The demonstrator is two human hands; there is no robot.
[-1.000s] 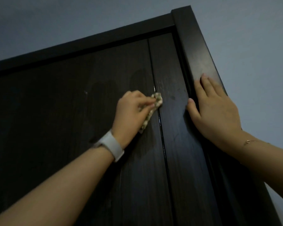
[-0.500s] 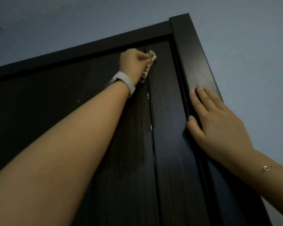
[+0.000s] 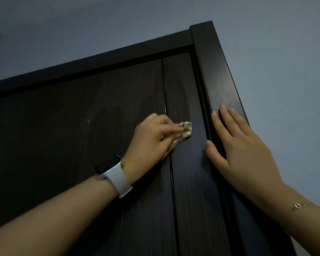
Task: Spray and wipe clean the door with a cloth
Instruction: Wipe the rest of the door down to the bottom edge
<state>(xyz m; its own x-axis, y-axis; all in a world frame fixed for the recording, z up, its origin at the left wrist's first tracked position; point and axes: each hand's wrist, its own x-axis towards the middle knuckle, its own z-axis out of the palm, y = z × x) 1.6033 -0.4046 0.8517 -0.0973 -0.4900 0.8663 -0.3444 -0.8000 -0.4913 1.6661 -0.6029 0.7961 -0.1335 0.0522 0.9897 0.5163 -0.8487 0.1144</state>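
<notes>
The dark wooden door point(image 3: 67, 126) fills the view, seen from below toward its top right corner. My left hand point(image 3: 151, 137) presses a small patterned cloth point(image 3: 185, 131) against the door, just right of a vertical groove. Most of the cloth is hidden under the fingers. A white-strapped watch sits on that wrist. My right hand point(image 3: 242, 146) lies flat with fingers apart on the door frame point(image 3: 218, 71), its thumb resting on the door's edge. Damp streaks show on the wood above the cloth. No spray bottle is in view.
A plain blue-grey wall point(image 3: 284, 71) surrounds the frame above and to the right. The frame's top rail point(image 3: 100, 61) runs across the upper left. A thin bracelet hangs on the right wrist.
My left hand with the cloth reached up to the door's top edge, then came back down to mid-height, slightly right of the groove. My right hand stayed on the frame.
</notes>
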